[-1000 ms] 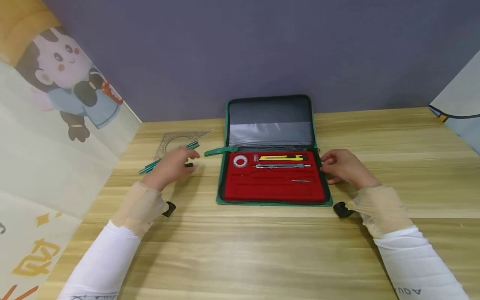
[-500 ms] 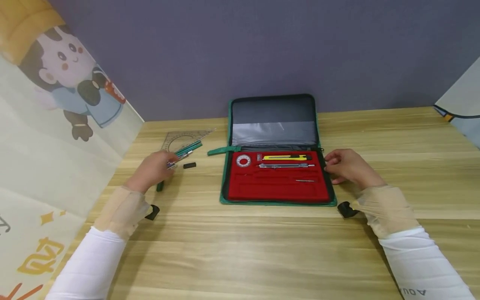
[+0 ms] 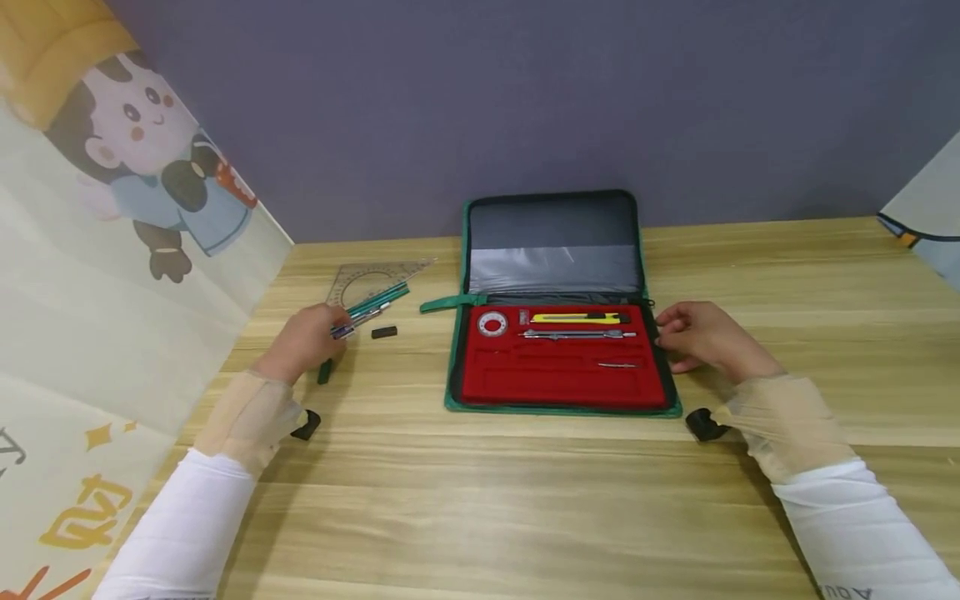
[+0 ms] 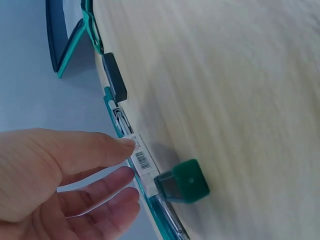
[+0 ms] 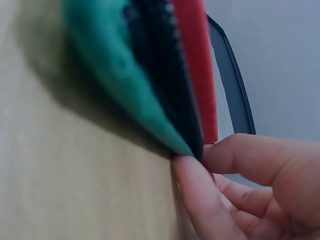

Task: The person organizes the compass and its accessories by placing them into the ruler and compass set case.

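My left hand [image 3: 298,343] is at the left-hand pile, thumb and fingers pinching a white eraser with a barcode label [image 4: 143,159]. Beside it is a small green block with a dark side [image 4: 189,181]. Teal pencils [image 3: 384,294] and a silver metal instrument [image 3: 369,315] lie just beyond the fingertips. My right hand [image 3: 705,337] pinches the right edge of a green zip case [image 5: 112,70], thumb and forefinger meeting at its rim. The case lies unfolded; its red insert [image 3: 555,385] bears a yellow cutter [image 3: 577,318], a compass [image 3: 577,334] and a round white dial [image 3: 492,324].
A clear set square with a protractor [image 3: 348,277] lies behind the pencils. A dark block [image 3: 384,332] sits between pile and case. The case's raised lid [image 3: 551,225] leans near the grey wall [image 3: 480,100]. Wooden tabletop [image 3: 480,492] stretches in front of the case.
My left hand has drawn back left from above the dark block and come down on the eraser, uncovering the block and silver instrument. My right hand stays on the case edge.
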`<action>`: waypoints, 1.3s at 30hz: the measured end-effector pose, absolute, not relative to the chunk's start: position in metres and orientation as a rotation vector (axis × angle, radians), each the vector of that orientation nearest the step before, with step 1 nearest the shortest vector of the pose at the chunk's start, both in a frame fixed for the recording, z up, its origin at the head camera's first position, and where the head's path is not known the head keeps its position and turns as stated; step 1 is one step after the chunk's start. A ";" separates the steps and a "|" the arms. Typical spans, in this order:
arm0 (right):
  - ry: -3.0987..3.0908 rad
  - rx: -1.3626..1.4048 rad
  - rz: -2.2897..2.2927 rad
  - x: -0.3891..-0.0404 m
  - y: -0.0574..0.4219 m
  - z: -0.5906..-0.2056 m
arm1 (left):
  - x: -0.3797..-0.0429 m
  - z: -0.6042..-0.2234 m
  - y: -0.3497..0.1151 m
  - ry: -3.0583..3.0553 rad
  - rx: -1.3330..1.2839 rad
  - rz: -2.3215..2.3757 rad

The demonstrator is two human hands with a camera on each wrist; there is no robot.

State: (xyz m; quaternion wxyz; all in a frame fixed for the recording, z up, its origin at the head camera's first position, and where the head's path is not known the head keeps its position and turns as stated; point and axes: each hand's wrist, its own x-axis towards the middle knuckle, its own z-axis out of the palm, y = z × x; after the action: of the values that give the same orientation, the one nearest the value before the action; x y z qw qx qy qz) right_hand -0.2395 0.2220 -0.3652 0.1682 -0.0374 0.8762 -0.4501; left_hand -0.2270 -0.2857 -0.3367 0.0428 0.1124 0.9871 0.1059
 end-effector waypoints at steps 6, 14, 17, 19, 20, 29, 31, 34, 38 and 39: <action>2.466 -0.098 -1.304 -0.238 0.223 -0.367 | -0.228 -0.338 -0.284 3.046 0.384 0.299; 2.455 -0.101 -1.325 -0.237 0.224 -0.366 | -0.230 -0.340 -0.286 3.053 0.358 0.270; 2.453 -0.104 -1.332 -0.237 0.223 -0.366 | -0.230 -0.341 -0.287 3.051 0.356 0.266; 2.455 -0.104 -1.333 -0.238 0.223 -0.365 | -0.230 -0.341 -0.287 3.051 0.359 0.268; 2.454 -0.103 -1.335 -0.238 0.223 -0.365 | -0.231 -0.341 -0.287 3.050 0.361 0.271; 2.439 -0.094 -1.357 -0.238 0.223 -0.365 | -0.234 -0.342 -0.287 3.027 0.363 0.288; 2.434 -0.093 -1.363 -0.239 0.223 -0.365 | -0.233 -0.341 -0.286 3.023 0.367 0.282; 2.432 -0.093 -1.365 -0.239 0.223 -0.366 | -0.233 -0.341 -0.286 3.020 0.364 0.283; 2.433 -0.091 -1.364 -0.240 0.224 -0.367 | -0.235 -0.341 -0.285 3.022 0.369 0.291; 2.434 -0.091 -1.364 -0.240 0.225 -0.367 | -0.236 -0.341 -0.285 3.024 0.369 0.293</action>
State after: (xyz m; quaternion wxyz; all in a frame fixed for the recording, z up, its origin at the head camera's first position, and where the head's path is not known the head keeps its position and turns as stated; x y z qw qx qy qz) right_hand -0.2396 0.2248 -0.3671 0.1740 -0.0321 0.8585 -0.4813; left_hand -0.2357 -0.2850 -0.3414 0.0405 0.1205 0.9872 0.0958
